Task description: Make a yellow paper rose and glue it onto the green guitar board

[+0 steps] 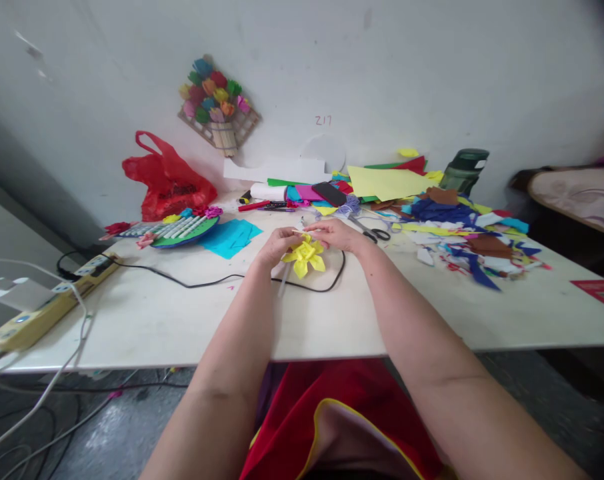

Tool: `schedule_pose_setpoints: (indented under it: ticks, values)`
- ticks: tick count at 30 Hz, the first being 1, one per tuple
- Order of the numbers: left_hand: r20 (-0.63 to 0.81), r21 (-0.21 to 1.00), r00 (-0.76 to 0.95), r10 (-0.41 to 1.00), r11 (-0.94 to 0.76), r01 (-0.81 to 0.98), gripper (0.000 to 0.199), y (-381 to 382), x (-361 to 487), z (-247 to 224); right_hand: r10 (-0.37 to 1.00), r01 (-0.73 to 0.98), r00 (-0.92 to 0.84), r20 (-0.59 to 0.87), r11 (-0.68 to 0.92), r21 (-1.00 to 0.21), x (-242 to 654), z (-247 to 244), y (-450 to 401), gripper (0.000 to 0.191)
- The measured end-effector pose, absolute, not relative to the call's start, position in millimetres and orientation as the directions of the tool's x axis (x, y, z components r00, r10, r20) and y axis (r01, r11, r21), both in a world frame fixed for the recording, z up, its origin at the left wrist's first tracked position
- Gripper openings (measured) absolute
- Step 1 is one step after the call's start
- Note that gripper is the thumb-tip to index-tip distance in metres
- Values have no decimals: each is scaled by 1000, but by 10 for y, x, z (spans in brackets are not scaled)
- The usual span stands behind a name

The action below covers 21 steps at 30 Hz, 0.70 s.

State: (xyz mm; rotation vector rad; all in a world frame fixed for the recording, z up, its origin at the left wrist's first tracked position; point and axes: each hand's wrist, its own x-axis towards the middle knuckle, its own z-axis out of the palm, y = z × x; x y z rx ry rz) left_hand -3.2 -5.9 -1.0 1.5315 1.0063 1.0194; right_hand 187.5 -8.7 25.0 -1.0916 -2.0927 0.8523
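Reader: Where is the yellow flower?

Editor: The yellow flower (307, 255) is held just above the white tabletop (332, 330), in front of the seated person, its petals spread between two bare hands.

Reader: And each hand?

Editor: The left hand (281, 244) has its fingers closed on the flower's far left side; the right hand (338, 233) pinches at its far edge, the fingertips of both nearly meeting. Exactly what lies between those fingertips is too small to tell.

Reader: What surrounds them?

Editor: A black cable (182, 283) loops around the near side of the flower. Scissors (379, 235) with dark handles lie just beyond the right hand, and farther back a dark phone (330, 194) rests among colored papers. Blue sheets (232, 238) lie to the left, beside a green round board (195, 233) trimmed with small flowers.

Reader: Toward the edges?

Editor: At right, a heap of multicolored scraps (489, 245) spreads in front of a green bottle (463, 175). At left, a red plastic bag (169, 187) stands near the wall (407, 73), above a power strip (42, 317) at the table's side. A bouquet of colorful craft flowers (216, 97) hangs on the wall.
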Motion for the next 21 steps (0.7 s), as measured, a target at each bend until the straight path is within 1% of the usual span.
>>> schedule_pose_setpoints:
  ticks: [6, 12, 15, 21]
  values:
    - [101, 989, 283, 954, -128, 77, 27, -75, -28, 1, 840, 420, -463, 283, 489, -764, 1877, 181, -22, 32]
    - [68, 994, 279, 958, -90, 65, 27, -93, -14, 20, 847, 408, -433, 308, 489, -771, 1855, 173, -20, 31]
    - [57, 995, 298, 953, -77, 56, 26, -94, -11, 12, 851, 413, -438, 289, 476, -777, 1853, 168, -15, 31]
    - [75, 995, 300, 951, -92, 41, 27, -56, -18, -21, 853, 376, -476, 214, 418, -827, 1886, 195, -37, 41]
